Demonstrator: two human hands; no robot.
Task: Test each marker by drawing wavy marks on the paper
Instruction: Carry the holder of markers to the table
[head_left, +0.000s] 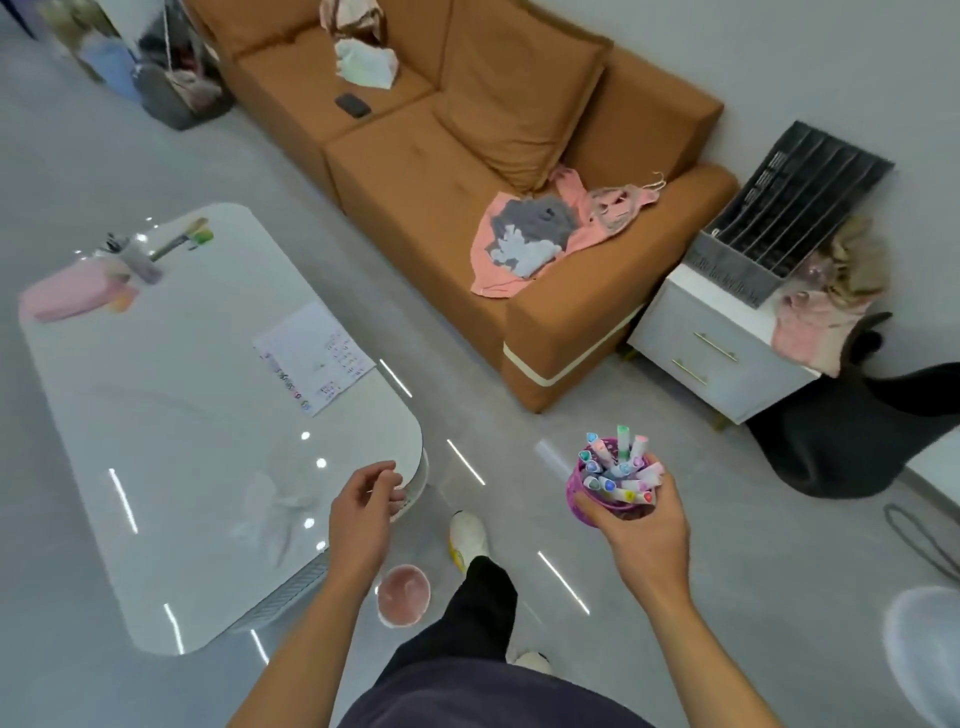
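Note:
My right hand (641, 525) grips a purple cup (587, 491) packed with several pastel markers (618, 467), held in the air over the floor to the right of the table. A sheet of paper (314, 358) with small coloured marks lies on the glossy white table (171, 426) near its right edge. My left hand (363, 506) hovers at the table's near right corner with fingers loosely curled; it holds nothing that I can see.
An orange sofa (441, 171) with clothes on it stands behind the table. A white drawer cabinet (711, 353) and a black chair (852, 431) are at right. A pink case (67, 296) lies on the table's far end. A pink-topped stool (403, 595) stands by my legs.

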